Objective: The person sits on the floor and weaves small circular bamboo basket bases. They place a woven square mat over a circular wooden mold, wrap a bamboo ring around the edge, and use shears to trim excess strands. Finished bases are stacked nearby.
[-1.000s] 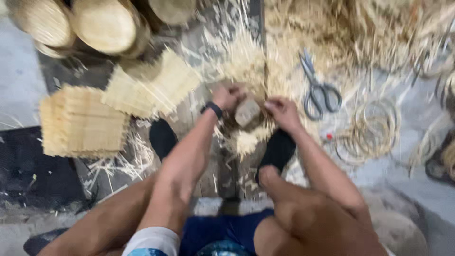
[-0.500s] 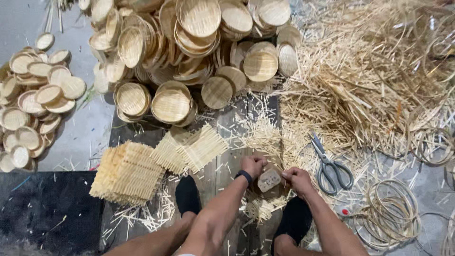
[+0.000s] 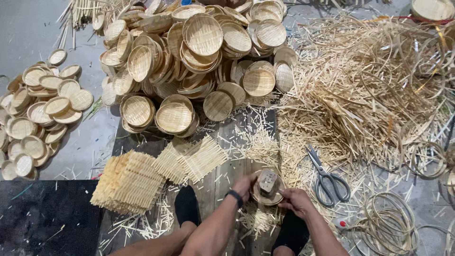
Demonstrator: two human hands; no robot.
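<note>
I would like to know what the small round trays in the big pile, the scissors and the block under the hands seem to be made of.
Small round pale trays: apparently woven bamboo or similar plant strips, unvarnished; the crossing weave shows. Grey scissors: metal blades with a dull shine; the handle material is unclear. Small brownish block, between the left hand and right hand: probably bare wood, matte.

Heaped baskets point(image 3: 199, 52) lay at the far end of the board point(image 3: 227, 166), lids point(image 3: 38, 114) piled left on the floor, mats point(image 3: 130, 180) stacked near left, strips point(image 3: 369, 90) strewn right, scissors point(image 3: 327, 178) just right of the hands, hoops point(image 3: 388, 223) beyond.
</note>
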